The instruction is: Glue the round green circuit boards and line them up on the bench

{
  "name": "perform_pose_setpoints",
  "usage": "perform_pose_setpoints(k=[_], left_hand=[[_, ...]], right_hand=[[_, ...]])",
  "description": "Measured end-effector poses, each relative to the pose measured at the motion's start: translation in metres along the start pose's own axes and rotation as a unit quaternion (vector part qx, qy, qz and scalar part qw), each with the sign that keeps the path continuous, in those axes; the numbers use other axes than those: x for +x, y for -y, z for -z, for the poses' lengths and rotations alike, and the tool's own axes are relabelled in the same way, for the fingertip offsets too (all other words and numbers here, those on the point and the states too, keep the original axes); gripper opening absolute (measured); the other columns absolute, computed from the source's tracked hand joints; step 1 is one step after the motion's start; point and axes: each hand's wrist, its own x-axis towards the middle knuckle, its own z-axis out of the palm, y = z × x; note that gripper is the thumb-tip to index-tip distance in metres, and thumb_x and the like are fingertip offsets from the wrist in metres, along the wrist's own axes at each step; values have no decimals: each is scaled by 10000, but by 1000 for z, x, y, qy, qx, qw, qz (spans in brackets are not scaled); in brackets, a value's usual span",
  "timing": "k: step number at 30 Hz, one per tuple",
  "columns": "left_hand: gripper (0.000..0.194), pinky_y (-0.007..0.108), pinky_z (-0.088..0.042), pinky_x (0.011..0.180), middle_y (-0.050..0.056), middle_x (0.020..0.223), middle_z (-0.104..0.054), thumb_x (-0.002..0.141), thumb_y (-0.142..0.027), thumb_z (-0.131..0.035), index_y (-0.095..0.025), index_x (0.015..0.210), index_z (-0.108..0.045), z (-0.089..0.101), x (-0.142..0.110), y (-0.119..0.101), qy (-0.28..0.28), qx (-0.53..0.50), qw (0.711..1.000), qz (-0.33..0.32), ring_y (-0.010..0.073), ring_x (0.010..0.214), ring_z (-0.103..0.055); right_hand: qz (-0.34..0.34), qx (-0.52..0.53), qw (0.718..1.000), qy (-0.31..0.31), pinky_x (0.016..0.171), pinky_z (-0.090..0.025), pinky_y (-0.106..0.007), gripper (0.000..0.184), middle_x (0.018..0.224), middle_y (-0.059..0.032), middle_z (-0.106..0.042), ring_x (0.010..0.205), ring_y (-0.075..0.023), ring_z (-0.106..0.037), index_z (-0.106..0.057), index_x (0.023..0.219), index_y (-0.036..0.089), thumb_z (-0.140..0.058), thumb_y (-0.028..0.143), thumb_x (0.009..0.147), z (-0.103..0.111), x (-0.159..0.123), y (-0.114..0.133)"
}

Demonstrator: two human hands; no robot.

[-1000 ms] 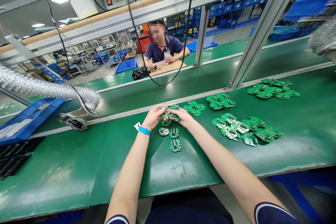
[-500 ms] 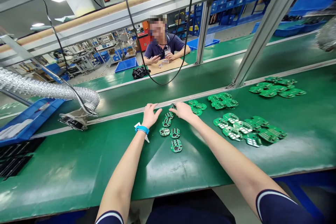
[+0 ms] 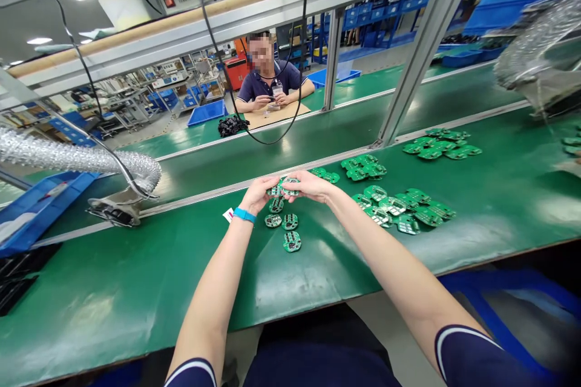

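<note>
Two small green circuit boards are up between my hands, close together over the green bench. My left hand (image 3: 258, 195), with a blue wrist strap (image 3: 244, 214), pinches one circuit board (image 3: 274, 190). The other circuit board (image 3: 290, 186) is in the closed fingers of my right hand (image 3: 312, 186). Just below them, several more round-edged boards lie loosely on the bench, among them a populated board (image 3: 292, 241) nearest me. Part of a group of green boards (image 3: 325, 175) shows behind my right hand.
Right of my arm lie clusters of green boards (image 3: 406, 208), with further groups (image 3: 363, 167) behind. A metal rail edges the bench (image 3: 181, 278) at the back. Left are a silver duct (image 3: 113, 160) and a blue tray (image 3: 59, 199). A hanging cable loops ahead; a co-worker (image 3: 272, 81) sits across.
My left hand has closed from open and now holds a circuit board. My right hand has come over beside it with another board. The view has shifted right.
</note>
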Motion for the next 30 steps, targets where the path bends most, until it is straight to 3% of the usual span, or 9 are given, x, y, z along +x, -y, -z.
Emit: perform_pose_setpoints(k=[3, 7, 10, 15, 18, 21, 23, 26, 30], left_hand=[[446, 245, -462, 560, 60, 692, -644, 727, -567, -762, -131, 792, -696, 1, 7, 6, -12, 4, 1000, -5, 123, 595, -580], [408, 259, -469, 605, 46, 724, -662, 739, -534, -754, -142, 841, -707, 12, 31, 17, -69, 77, 995, -15, 125, 617, -572], [310, 277, -446, 650, 53, 725, -682, 716, -443, -780, -143, 773, -726, 26, 51, 28, -113, 177, 977, -16, 155, 665, -575], [130, 355, -437, 844, 60, 738, -661, 680, -284, -790, -177, 661, -718, 44, 66, 44, -123, 331, 935, -28, 231, 812, -595], [94, 411, -397, 974, 82, 877, -648, 688, -249, -778, -195, 747, -728, 47, 64, 46, -133, 390, 910, -54, 272, 967, -569], [127, 447, -374, 1020, 106, 1002, -629, 813, -315, -684, -202, 855, -721, 40, 62, 40, -138, 424, 891, -88, 289, 1049, -540], [156, 436, -389, 1003, 105, 1003, -631, 867, -333, -628, -199, 866, -709, 30, 59, 34, -123, 445, 877, -134, 282, 1044, -543], [161, 380, -437, 914, 79, 938, -647, 886, -318, -607, -195, 835, -696, 8, 54, 24, -80, 434, 876, -195, 242, 950, -578], [175, 331, -453, 801, 49, 833, -656, 841, -338, -661, -189, 755, -694, -20, 44, 15, -48, 319, 932, -164, 198, 801, -586]], right_hand=[[31, 23, 999, 8, 593, -564, -242, 432, 801, -64, -719, 656, -126, -637, -716, 833, 151, -834, 537, 679, 1, 3, -8], [50, -119, 986, -104, 631, -570, -300, 412, 809, -82, -730, 692, -168, -653, -706, 822, 160, -722, 568, 771, 16, 16, -26], [38, -208, 962, -171, 730, -551, -328, 281, 776, -59, -713, 740, -181, -639, -702, 774, 172, -675, 448, 818, 30, 29, -43], [23, -366, 903, -223, 958, -450, -397, 74, 859, -75, -668, 960, -255, -601, -706, 713, 180, -752, 237, 723, 32, 37, -63], [35, -436, 866, -241, 1022, -397, -416, 217, 1062, -126, -651, 1116, -300, -549, -726, 952, 169, -762, 288, 775, 27, 33, -62], [39, -570, 769, -286, 1054, -350, -461, 458, 1257, -202, -588, 1231, -347, -475, -624, 1241, 134, -680, 416, 885, 33, 30, -52], [-17, -636, 704, -316, 1047, -341, -495, 551, 1300, -253, -561, 1239, -383, -462, -578, 1295, 98, -691, 440, 878, 43, 29, -47], [-93, -643, 688, -324, 970, -397, -483, 510, 1209, -273, -610, 1165, -397, -510, -626, 1206, 75, -752, 395, 830, 57, 26, -44], [-70, -635, 697, -325, 926, -431, -436, 482, 1140, -203, -664, 1118, -351, -541, -599, 1270, 108, -716, 289, 840, 62, 16, -44]])
